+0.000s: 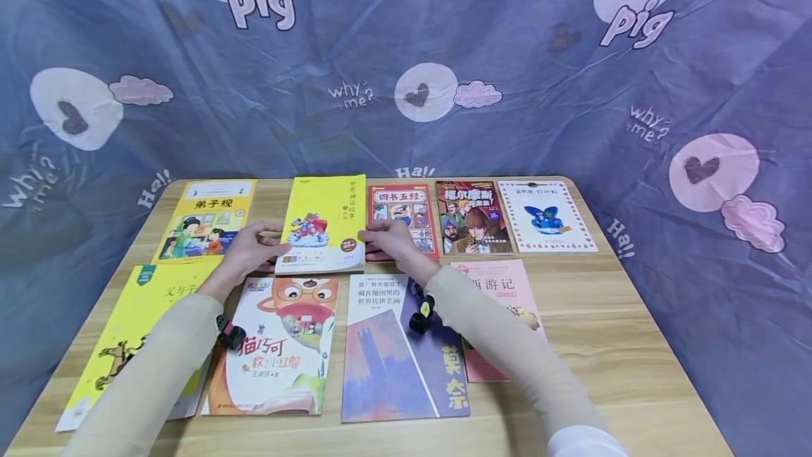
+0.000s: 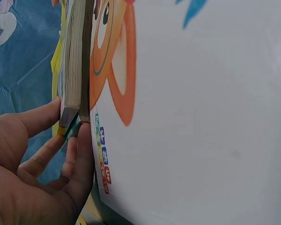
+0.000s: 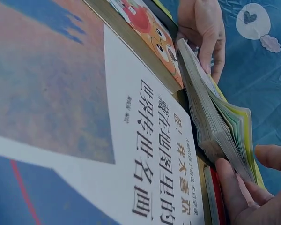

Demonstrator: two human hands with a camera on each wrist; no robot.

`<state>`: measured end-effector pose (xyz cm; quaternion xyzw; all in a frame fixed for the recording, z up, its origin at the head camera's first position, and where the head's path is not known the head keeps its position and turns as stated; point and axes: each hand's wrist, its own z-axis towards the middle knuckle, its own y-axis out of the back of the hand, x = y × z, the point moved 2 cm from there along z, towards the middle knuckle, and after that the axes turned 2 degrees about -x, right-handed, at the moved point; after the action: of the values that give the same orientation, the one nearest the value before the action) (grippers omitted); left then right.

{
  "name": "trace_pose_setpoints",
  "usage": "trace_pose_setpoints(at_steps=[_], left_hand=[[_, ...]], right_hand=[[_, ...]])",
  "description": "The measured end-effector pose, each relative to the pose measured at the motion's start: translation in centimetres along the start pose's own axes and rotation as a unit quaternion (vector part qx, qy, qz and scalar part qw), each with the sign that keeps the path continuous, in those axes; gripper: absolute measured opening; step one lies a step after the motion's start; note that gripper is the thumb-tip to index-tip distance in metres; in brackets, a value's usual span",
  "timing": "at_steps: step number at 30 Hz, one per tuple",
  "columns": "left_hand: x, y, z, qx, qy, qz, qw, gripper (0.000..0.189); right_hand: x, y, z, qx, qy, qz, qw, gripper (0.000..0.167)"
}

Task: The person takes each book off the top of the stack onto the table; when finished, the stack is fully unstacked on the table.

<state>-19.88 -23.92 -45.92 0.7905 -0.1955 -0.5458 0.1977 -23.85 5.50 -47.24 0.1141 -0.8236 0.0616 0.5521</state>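
Observation:
A yellow paperback book (image 1: 323, 214) with a small cartoon figure on its cover is at the back of the table, tilted a little. My left hand (image 1: 254, 252) holds its lower left side, and my right hand (image 1: 396, 242) grips its right edge. From the left wrist, the left hand (image 2: 42, 159) has its thumb on one face of the book (image 2: 74, 65) and its fingers at the other. In the right wrist view the pages (image 3: 215, 117) fan slightly apart near the right hand (image 3: 257, 197). The book's underside is hidden in the head view.
Back row: a yellow book (image 1: 206, 221) left; a red book (image 1: 421, 196), a detective book (image 1: 469, 221) and a white book (image 1: 544, 217) right. Front row: a yellow book (image 1: 139, 316), a fox-cover book (image 1: 273, 351), a blue book (image 1: 387, 365) and a pink book (image 1: 501, 281). Patterned cloth (image 1: 406, 27) hangs behind.

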Motion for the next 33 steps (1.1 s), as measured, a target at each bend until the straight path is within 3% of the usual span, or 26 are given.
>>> trace_pose_setpoints(at_steps=[5,15,24,33], left_hand=[[-0.1,-0.2,0.0,0.002,0.001,0.003,1.0,0.067],[0.1,-0.4,0.2,0.006,-0.001,0.006,1.0,0.069],[0.3,-0.5,0.2,-0.004,-0.006,-0.007,1.0,0.063],[0.3,-0.5,0.1,-0.003,-0.01,-0.013,0.9999,0.063]], right_hand=[[0.0,-0.3,0.4,-0.013,0.01,-0.019,0.9997,0.056],[0.4,0.1,0.4,-0.011,-0.001,-0.027,0.9996,0.049],[-0.1,2.1,-0.3,-0.003,0.013,-0.004,0.9999,0.049],[0.5,4.4,-2.1,0.033,0.032,0.049,0.9977,0.054]])
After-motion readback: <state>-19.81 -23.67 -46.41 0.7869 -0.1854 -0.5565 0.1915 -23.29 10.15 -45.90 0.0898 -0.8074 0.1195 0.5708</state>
